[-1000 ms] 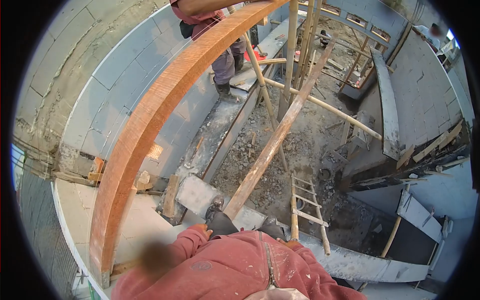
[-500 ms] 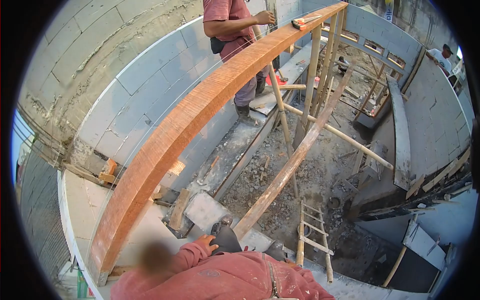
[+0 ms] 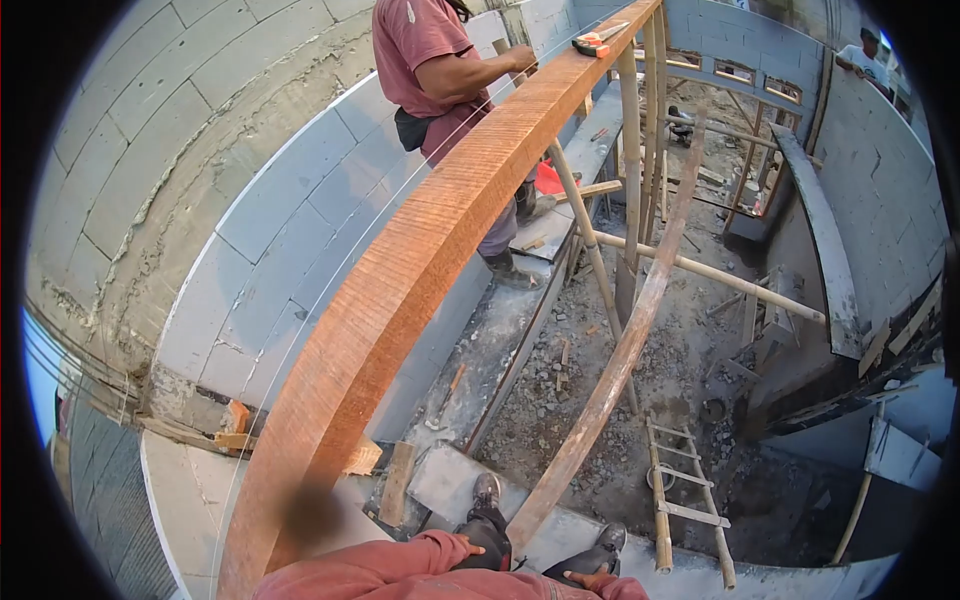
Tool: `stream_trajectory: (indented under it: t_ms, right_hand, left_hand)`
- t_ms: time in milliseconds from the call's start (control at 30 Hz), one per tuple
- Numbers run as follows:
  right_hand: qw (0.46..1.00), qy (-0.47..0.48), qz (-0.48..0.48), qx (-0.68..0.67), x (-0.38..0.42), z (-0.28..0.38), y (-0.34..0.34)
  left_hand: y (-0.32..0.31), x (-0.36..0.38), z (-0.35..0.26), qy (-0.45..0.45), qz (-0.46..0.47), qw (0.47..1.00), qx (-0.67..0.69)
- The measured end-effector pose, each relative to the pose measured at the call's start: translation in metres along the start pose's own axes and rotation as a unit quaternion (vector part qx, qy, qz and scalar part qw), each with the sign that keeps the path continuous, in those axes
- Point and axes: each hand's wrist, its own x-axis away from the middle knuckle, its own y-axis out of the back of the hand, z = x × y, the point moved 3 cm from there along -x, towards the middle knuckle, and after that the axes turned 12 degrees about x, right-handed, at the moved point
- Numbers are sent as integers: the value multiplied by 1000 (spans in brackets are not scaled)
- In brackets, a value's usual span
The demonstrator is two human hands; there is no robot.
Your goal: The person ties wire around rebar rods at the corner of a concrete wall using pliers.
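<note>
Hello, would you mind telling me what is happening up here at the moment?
The camera wearer stands on a concrete ledge above a rubble-strewn floor, left hand on the left knee and right hand near the right knee, holding nothing. A long reddish wooden beam runs beside them toward a co-worker in a red shirt, whose hands are at the beam's far end. A tape measure lies on top of it. A wooden ladder lies below.

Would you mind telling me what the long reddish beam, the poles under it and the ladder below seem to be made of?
The beam looks like reddish timber, rough-sawn: fine cross ridges mark its face. The poles look like bamboo or peeled round wood, pale and smooth. The ladder appears to be lashed or nailed pale wooden sticks, unpainted.
</note>
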Motion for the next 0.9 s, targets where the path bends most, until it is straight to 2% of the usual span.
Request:
stream_trajectory:
  t_ms: [133,267,333,433,533,633,833,900]
  right_hand:
    - [994,-87,44,51,-3,22,8]
    - [987,-152,31,37,17,23,23]
    - [991,-128,17,24,15,13,24]
    - [993,-118,11,7,18,6,29]
    - [994,-112,6,-1,14,-1,29]
    - [994,-109,4,-17,17,-6,32]
    - [995,-92,-6,-24,5,-15,21]
    - [996,-87,-1,-27,23,-8,30]
  left_hand:
    - [-13,-16,-2,27,-45,998,-29]
    - [-27,-25,-4,45,-70,995,-58]
    - [-30,-30,-6,51,-68,994,-70]
    - [-36,-42,-9,58,-2,997,-60]
    - [-30,-27,-22,79,-24,994,-73]
    - [-25,-35,-24,55,3,994,-99]
    - [-3,-16,-34,79,61,990,-96]
    - [-6,-31,-18,59,32,994,-86]
